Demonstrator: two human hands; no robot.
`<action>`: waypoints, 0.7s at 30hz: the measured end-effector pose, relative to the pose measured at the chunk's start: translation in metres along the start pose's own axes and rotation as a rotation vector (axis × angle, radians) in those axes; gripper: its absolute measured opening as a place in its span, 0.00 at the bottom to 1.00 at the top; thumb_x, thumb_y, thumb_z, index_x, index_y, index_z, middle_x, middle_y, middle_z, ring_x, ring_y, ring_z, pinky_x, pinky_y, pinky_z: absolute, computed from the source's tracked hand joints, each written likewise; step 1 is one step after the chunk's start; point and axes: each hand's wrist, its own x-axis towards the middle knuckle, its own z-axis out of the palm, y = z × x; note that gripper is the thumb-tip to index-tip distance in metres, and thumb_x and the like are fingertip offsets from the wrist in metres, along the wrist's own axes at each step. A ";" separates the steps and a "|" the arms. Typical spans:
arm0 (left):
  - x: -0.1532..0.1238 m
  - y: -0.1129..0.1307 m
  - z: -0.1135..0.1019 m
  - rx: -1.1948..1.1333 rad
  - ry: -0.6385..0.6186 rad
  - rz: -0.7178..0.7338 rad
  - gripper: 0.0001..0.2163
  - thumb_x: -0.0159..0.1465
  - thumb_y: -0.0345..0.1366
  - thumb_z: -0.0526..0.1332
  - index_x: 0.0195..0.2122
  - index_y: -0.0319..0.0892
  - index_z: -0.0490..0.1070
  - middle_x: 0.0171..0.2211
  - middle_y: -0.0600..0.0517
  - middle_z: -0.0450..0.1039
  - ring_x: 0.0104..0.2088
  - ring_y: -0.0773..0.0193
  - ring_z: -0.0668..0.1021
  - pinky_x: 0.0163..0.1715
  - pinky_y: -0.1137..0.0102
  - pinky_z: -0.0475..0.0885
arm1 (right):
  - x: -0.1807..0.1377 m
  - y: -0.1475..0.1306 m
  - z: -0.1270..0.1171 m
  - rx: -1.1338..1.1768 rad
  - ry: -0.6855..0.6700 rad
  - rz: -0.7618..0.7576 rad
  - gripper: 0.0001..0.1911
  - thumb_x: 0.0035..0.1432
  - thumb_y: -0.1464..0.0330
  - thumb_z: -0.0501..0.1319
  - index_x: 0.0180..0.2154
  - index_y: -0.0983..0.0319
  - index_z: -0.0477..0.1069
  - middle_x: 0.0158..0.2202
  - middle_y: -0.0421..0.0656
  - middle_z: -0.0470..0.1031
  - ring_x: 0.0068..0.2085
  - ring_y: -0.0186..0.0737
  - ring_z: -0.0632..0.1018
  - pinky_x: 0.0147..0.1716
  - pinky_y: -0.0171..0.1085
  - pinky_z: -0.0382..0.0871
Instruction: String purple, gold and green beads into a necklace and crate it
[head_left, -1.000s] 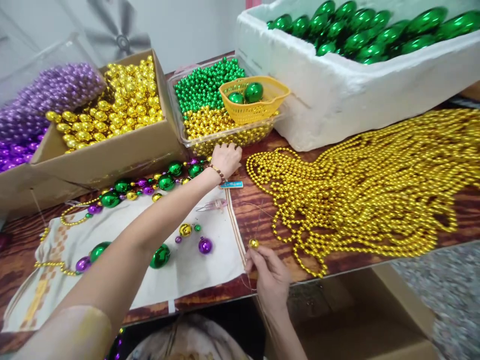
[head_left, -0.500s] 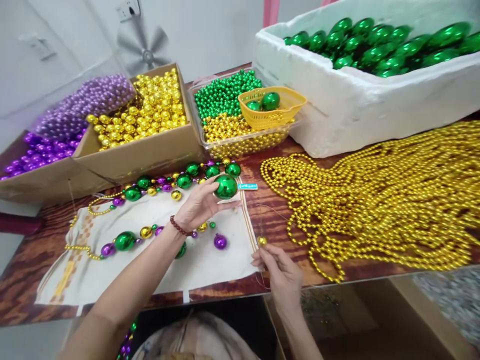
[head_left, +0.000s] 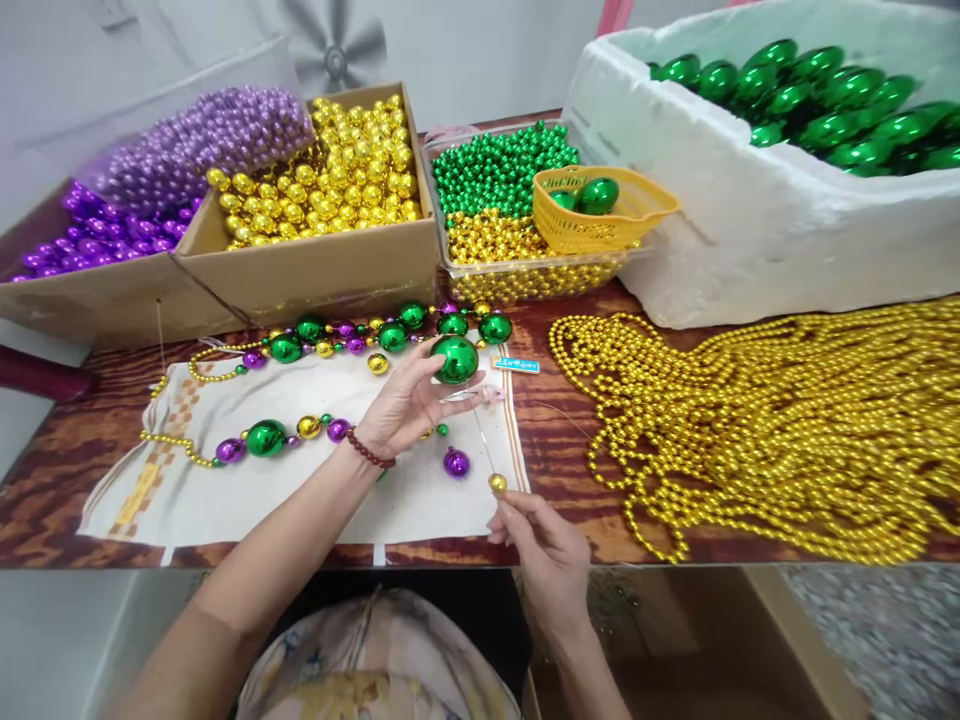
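Observation:
A large shiny green bead (head_left: 455,359) is pinched between the thumb and fingers of my left hand (head_left: 405,400), above the white cloth. My right hand (head_left: 544,545) is closed at the cloth's right edge, its fingertips gripping a thin needle (head_left: 484,437) with a small gold bead (head_left: 497,483) on it. The needle slants up toward the green bead; whether its tip touches is unclear. On the cloth lies a strand of mixed beads (head_left: 266,438), partly hidden under my left wrist. A loose purple bead (head_left: 456,462) rests between my hands.
Gold bead strings (head_left: 750,430) cover the table's right side. Behind stand a cardboard box (head_left: 315,265) of gold and purple beads, a clear tub (head_left: 540,285), a yellow basket (head_left: 600,235) and a foam box (head_left: 697,250) of green beads. A finished-looking strand (head_left: 391,337) lies along the cloth's back edge.
My right hand has moved left with the needle and gold bead, closer beneath the green bead. My left hand still holds the green bead. The camera view has shifted.

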 end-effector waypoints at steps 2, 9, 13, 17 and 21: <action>0.000 -0.001 0.000 0.004 0.005 -0.002 0.16 0.59 0.37 0.68 0.49 0.48 0.69 0.52 0.49 0.75 0.52 0.51 0.79 0.54 0.52 0.73 | -0.002 0.001 -0.001 0.003 -0.002 0.010 0.06 0.64 0.68 0.61 0.37 0.59 0.78 0.24 0.38 0.76 0.23 0.33 0.77 0.25 0.31 0.73; 0.000 -0.002 0.001 0.006 0.002 -0.005 0.19 0.60 0.35 0.68 0.51 0.49 0.68 0.52 0.49 0.75 0.51 0.52 0.80 0.54 0.51 0.73 | -0.003 0.001 -0.002 -0.003 -0.001 0.027 0.06 0.64 0.68 0.61 0.38 0.60 0.78 0.24 0.38 0.75 0.22 0.33 0.76 0.24 0.30 0.72; 0.000 -0.003 0.002 0.007 0.002 0.001 0.21 0.59 0.34 0.69 0.53 0.47 0.68 0.50 0.48 0.75 0.51 0.49 0.80 0.53 0.49 0.73 | -0.003 -0.002 -0.003 0.005 0.004 0.020 0.06 0.64 0.67 0.62 0.37 0.61 0.78 0.22 0.38 0.75 0.21 0.33 0.76 0.22 0.30 0.72; 0.001 -0.006 0.002 0.023 0.005 0.009 0.23 0.57 0.34 0.70 0.53 0.47 0.68 0.55 0.46 0.72 0.52 0.48 0.79 0.53 0.48 0.73 | -0.004 -0.002 -0.004 -0.001 0.012 0.037 0.06 0.63 0.67 0.62 0.36 0.61 0.77 0.22 0.38 0.75 0.21 0.32 0.75 0.22 0.29 0.71; -0.002 -0.015 0.003 0.057 -0.023 0.025 0.22 0.56 0.33 0.71 0.52 0.48 0.71 0.59 0.47 0.68 0.53 0.48 0.78 0.51 0.48 0.75 | -0.005 0.006 -0.003 0.033 0.067 0.081 0.06 0.63 0.65 0.63 0.37 0.61 0.76 0.24 0.39 0.76 0.23 0.34 0.76 0.24 0.31 0.73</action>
